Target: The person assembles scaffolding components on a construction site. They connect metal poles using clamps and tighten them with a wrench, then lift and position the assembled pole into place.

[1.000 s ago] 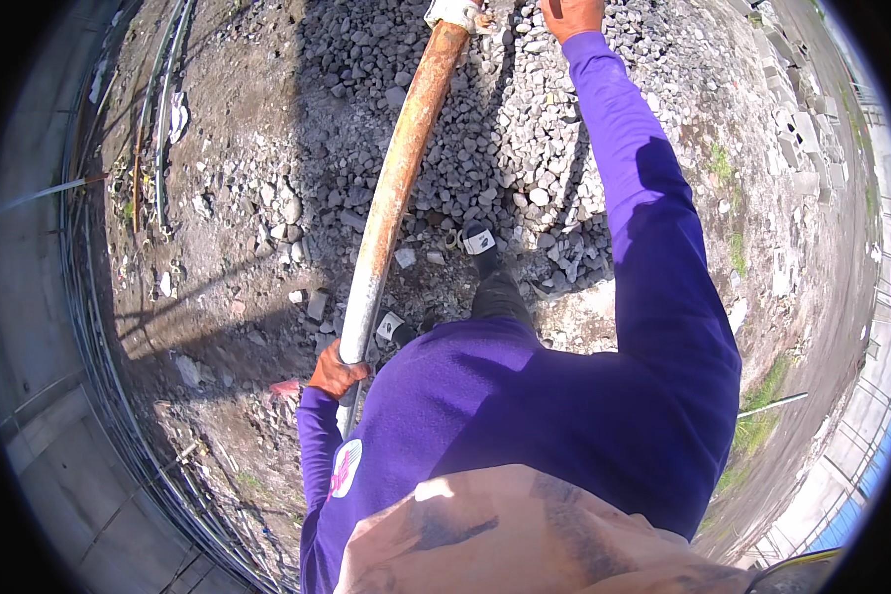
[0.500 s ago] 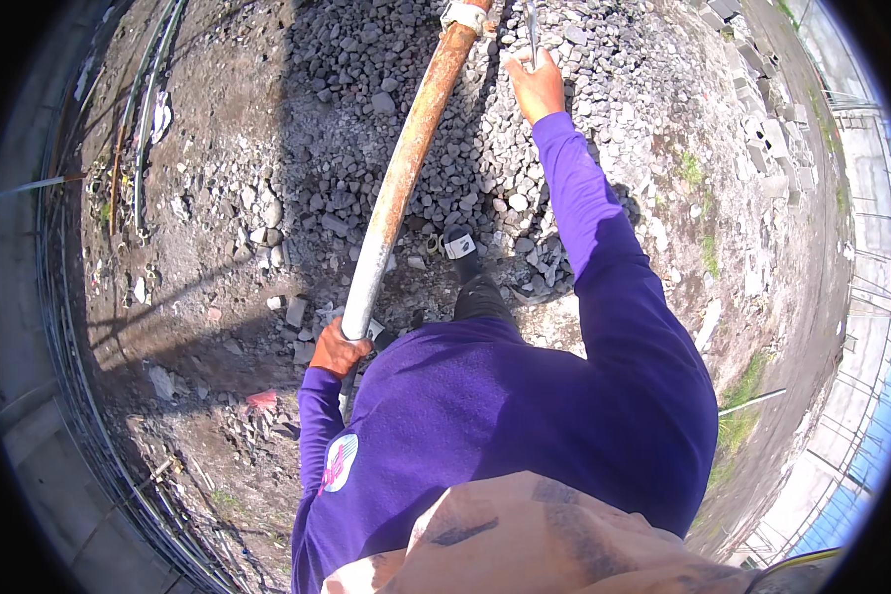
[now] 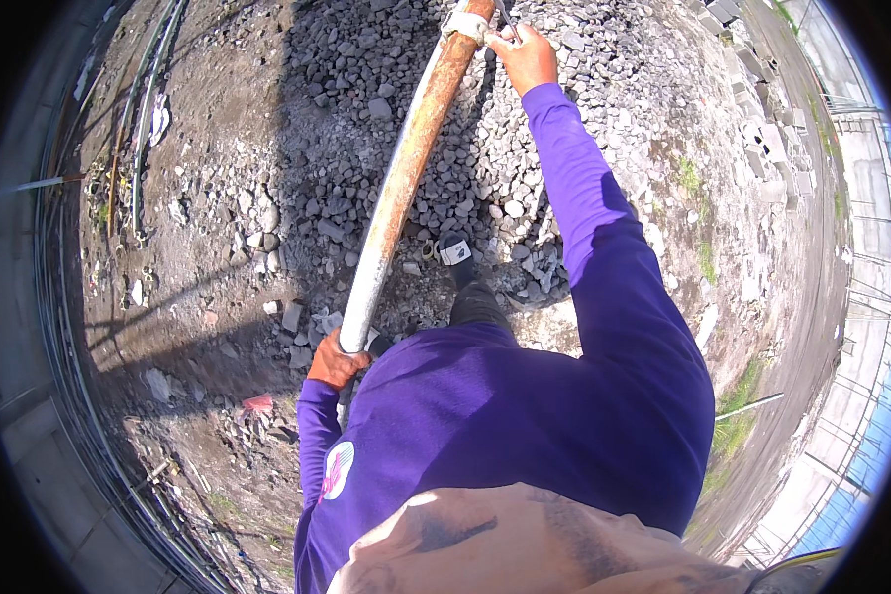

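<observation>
Rusty pipe clasped low by left hand, upper end beside right hand pinching thin metal piece; gravel heap beneath.

Outdoor construction site: heap of grey crushed stone, bare muddy ground, bundled steel reinforcing rods along left edge, stacked grey concrete blocks at right.

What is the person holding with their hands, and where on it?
A long rusty pole. The left hand grips its pale lower end. The right hand is up beside its top end, gripping a thin dark thing too small to identify.
</observation>
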`<state>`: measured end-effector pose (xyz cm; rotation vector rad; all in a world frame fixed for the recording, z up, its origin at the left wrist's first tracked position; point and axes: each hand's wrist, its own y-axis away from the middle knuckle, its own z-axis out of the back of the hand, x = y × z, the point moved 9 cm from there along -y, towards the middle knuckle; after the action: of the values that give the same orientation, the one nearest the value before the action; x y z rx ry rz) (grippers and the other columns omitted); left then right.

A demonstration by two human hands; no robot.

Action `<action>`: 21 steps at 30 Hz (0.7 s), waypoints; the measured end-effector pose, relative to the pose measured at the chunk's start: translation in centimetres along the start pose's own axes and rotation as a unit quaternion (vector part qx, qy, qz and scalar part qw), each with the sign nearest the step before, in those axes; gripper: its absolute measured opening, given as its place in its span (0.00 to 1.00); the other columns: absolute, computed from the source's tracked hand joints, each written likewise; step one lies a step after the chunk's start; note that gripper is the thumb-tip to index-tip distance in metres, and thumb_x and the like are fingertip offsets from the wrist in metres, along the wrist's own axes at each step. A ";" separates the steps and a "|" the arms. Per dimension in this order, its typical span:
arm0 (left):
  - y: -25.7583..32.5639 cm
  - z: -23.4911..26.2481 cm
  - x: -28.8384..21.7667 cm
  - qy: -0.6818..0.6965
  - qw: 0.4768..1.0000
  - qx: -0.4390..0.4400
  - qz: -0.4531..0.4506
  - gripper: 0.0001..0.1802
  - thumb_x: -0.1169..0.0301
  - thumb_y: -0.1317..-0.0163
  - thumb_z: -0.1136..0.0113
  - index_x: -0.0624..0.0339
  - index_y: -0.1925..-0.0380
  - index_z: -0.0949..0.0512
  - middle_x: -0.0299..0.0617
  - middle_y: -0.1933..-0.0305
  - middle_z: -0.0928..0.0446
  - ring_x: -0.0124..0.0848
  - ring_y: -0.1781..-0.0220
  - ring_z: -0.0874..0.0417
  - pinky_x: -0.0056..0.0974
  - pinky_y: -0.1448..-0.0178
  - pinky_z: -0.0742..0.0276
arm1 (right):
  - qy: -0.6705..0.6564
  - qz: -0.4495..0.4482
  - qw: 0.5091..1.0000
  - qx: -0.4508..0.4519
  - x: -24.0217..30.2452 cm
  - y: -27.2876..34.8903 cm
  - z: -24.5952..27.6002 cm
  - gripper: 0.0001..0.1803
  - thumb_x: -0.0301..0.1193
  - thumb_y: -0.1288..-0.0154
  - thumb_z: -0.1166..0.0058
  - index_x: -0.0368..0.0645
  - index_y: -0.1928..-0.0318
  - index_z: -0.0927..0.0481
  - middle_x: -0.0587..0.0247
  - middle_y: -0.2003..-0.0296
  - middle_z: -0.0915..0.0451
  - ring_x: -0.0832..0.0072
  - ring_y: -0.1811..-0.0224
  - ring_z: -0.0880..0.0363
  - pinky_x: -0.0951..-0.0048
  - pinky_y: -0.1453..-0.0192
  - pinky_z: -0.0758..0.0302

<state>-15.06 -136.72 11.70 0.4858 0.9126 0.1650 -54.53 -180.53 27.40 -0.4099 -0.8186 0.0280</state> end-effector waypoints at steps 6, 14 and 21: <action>0.0 0.2 -1.3 -0.007 1.000 0.023 0.012 0.25 0.62 0.50 0.28 0.69 0.55 0.20 0.54 0.65 0.14 0.42 0.61 0.11 0.42 0.54 0.16 | 0.065 0.091 0.994 0.010 1.3 -0.6 0.4 0.19 0.48 0.36 0.35 0.46 0.59 0.17 0.52 0.68 0.14 0.52 0.63 0.14 0.54 0.57 0.20; 0.2 -0.1 -0.5 -0.009 1.000 0.019 0.011 0.24 0.61 0.48 0.28 0.71 0.59 0.20 0.53 0.65 0.14 0.38 0.62 0.11 0.40 0.56 0.16 | 0.008 0.093 0.991 0.100 0.6 -1.6 0.5 0.21 0.47 0.36 0.33 0.52 0.47 0.14 0.55 0.64 0.12 0.59 0.62 0.13 0.61 0.54 0.19; 0.4 -0.6 -0.5 0.046 0.999 0.022 0.004 0.23 0.61 0.49 0.27 0.69 0.60 0.20 0.48 0.67 0.15 0.34 0.63 0.14 0.40 0.57 0.17 | -0.046 0.048 0.994 0.092 -0.7 -1.5 0.3 0.16 0.42 0.37 0.31 0.49 0.54 0.13 0.62 0.70 0.14 0.70 0.71 0.15 0.64 0.61 0.21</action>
<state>-15.85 -136.32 11.96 0.5273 1.0068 0.1766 -55.42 -181.95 27.68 -0.2761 -0.8783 0.2120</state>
